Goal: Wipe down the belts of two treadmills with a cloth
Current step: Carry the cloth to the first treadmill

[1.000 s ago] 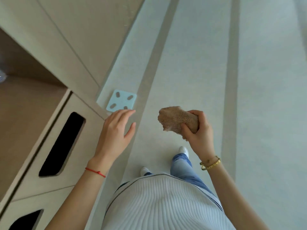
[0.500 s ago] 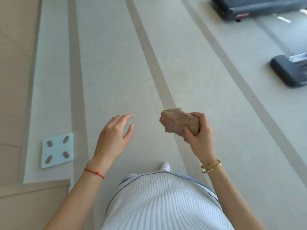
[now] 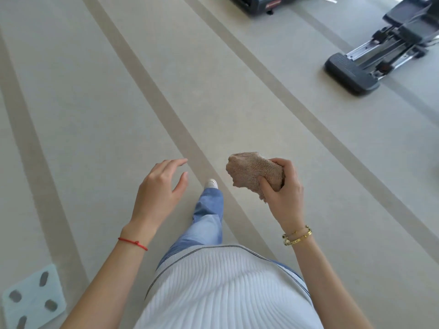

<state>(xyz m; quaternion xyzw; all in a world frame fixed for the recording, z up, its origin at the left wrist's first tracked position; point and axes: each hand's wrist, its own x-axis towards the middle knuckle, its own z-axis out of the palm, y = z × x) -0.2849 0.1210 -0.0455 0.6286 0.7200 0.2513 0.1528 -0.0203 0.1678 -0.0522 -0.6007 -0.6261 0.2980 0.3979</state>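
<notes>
Right hand (image 3: 283, 191) grips the bunched tan cloth (image 3: 254, 175) at waist height above the striped floor (image 3: 118, 91); left hand (image 3: 159, 186) hovers beside it, fingers relaxed, holding nothing; a dark treadmill (image 3: 263, 3) end lies well ahead, top edge.

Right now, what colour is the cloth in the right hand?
Pinkish tan, with a nubby terry texture; the head view shows it.
</notes>
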